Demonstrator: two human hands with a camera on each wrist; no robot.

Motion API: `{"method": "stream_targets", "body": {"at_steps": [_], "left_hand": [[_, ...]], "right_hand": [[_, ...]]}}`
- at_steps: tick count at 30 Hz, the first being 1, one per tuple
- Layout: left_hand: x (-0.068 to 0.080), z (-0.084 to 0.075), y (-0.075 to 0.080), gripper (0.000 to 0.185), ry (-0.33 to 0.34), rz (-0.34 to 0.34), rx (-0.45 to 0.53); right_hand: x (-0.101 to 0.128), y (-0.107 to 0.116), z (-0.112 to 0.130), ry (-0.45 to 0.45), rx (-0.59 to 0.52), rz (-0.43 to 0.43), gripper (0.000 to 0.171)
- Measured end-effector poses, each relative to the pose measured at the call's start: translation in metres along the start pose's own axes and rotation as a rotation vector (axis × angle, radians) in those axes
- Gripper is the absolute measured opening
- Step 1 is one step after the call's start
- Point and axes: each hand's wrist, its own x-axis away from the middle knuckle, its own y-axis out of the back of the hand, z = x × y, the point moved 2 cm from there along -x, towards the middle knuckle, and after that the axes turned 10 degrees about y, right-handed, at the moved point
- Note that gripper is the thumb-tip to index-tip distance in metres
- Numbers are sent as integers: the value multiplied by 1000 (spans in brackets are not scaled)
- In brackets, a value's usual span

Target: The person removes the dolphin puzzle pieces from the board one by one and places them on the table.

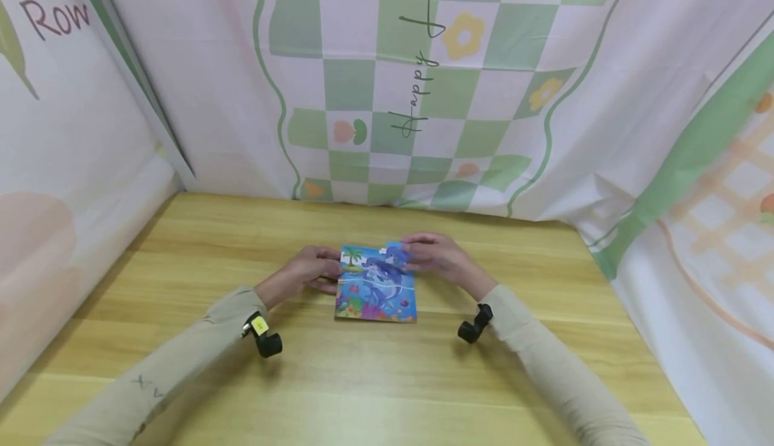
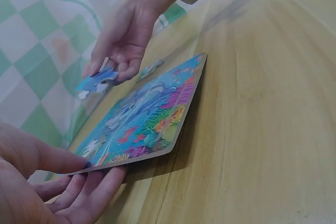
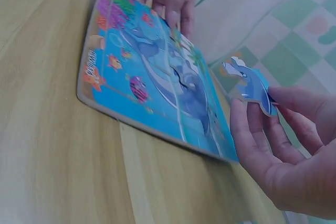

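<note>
So here's what I'm looking at from the feed. Nearest me are the two sleeves with the wrist cameras, then the puzzle board (image 1: 376, 283) lying flat around the middle of the wooden table (image 1: 181, 365), well in from every edge. My left hand (image 1: 302, 273) is on the board's left edge, fingers fairly straight and tucked at and under that edge, pressing rather than gripping, from what the left wrist view shows. My right hand (image 1: 437, 256) is at the board's far right corner, pinching a loose puzzle piece (image 3: 251, 85) between thumb and fingers, held just above the board and not touching it.

Progress-wise, I'd say it's nearly done: the dolphin picture looks mostly filled in, with a pale gap showing near the far right corner, plus what seems to be another small piece (image 2: 150, 68) lying by that far edge. I can't tell if other slots are open.

The board is close to square, its slightly longer axis running from the near edge toward the backdrop (image 1: 423, 83). The piece stands roughly upright, printed face toward my left hand.
</note>
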Motion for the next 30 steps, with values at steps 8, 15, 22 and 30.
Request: {"method": "stream_targets", "body": {"at_steps": [8,15,22,30], "left_hand": [[1,-4,-5,48,8,-7,-13],[3,-3,-6,47,-2,-14,-26],[7,3,-6,45,-19,-27,-21],[4,8,-8,47,-14,-45,-25]], "right_hand": [[16,28,8,14,23,-42,30],[32,56,12,27,164,-110,39],[52,88,14,4,286,-178,41],[70,113,16,0,354,-189,40]]}}
